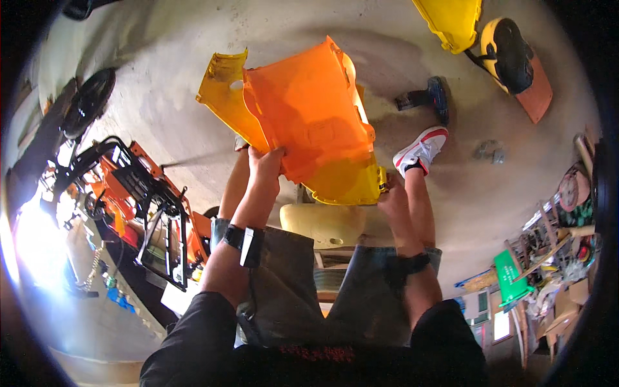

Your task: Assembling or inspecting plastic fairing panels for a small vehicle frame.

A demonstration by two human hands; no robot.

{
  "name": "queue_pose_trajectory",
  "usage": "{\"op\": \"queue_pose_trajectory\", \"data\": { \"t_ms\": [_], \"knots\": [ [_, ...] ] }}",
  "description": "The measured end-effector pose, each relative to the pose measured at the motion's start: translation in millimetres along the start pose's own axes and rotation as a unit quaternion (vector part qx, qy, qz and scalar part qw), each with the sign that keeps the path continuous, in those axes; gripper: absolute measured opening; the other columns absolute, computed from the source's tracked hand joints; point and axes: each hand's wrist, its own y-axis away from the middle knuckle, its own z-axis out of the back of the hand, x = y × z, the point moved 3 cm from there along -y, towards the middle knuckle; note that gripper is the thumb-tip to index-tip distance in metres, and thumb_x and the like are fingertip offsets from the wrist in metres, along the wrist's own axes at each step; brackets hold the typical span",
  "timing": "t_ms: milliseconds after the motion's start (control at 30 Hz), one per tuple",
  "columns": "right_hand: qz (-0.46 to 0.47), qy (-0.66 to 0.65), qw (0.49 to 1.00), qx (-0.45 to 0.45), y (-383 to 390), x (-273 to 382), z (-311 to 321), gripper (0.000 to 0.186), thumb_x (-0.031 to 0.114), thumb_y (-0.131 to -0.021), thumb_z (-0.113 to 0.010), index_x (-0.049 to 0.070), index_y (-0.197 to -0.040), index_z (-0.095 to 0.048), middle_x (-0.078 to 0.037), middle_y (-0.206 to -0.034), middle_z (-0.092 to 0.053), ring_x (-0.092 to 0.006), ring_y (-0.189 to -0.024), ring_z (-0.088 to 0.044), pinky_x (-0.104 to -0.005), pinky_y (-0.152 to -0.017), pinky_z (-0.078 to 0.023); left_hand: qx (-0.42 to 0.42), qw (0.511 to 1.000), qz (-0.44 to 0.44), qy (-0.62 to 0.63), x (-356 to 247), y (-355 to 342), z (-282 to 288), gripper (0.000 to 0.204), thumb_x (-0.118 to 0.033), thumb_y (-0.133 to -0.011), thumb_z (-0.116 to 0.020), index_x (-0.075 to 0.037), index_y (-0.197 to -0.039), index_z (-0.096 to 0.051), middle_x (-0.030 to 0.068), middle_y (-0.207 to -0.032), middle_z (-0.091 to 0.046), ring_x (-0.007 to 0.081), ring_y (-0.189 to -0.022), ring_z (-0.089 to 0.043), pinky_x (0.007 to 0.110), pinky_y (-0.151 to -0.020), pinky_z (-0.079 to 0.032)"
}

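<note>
In front of me I hold up a large curved plastic panel (303, 103), bright orange across its middle and yellow along its left flap and lower edge. I cannot tell whether it is one piece or two pieces laid together. My left hand (264, 166) is closed on its lower left edge, the thumb lying on the orange face. At the lower right yellow corner, my right hand (392, 195) is closed, beside a small dark fitting; its fingers are partly hidden. Below the panel, between my knees, sits a pale yellow rounded part (322, 222).
To the left stands an orange machine with a black tubular frame (145, 200), near a black wheel (97, 103). Another yellow panel (454, 22), a yellow-and-black part with an orange flap (509, 58) and a black part (429, 100) lie on the floor. A green box (512, 277) sits among clutter.
</note>
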Motion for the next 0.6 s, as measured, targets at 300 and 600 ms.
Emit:
{"op": "queue_pose_trajectory", "data": {
  "t_ms": [300,600],
  "knots": [
    [-0.061,0.013,0.998,-0.016,-16,7,31,0.038,0.006,-0.079,-0.057,0.002,-0.117,-0.055,-0.021,-0.106,-0.064,-0.0362,-0.104,-0.06,-0.0412,-0.086,-0.049,0.077,0.997,-0.007,-0.023,4,-2,-5,0.046,0.005,-0.077,-0.058,-0.006,-0.121,-0.049,0.0092,-0.1,-0.063,0.0227,-0.071,-0.064,0.032,-0.052,-0.054],
    [-0.024,0.062,0.996,-0.057,-17,16,41,0.029,0.014,-0.092,-0.047,-0.002,-0.114,-0.056,-0.025,-0.107,-0.063,-0.0406,-0.1,-0.06,-0.0467,-0.089,-0.048,0.031,0.998,-0.033,-0.031,16,-11,-18,0.053,0.008,-0.075,-0.06,-0.008,-0.123,-0.049,0.0071,-0.11,-0.06,0.023,-0.094,-0.063,0.034,-0.073,-0.057]
  ]
}}
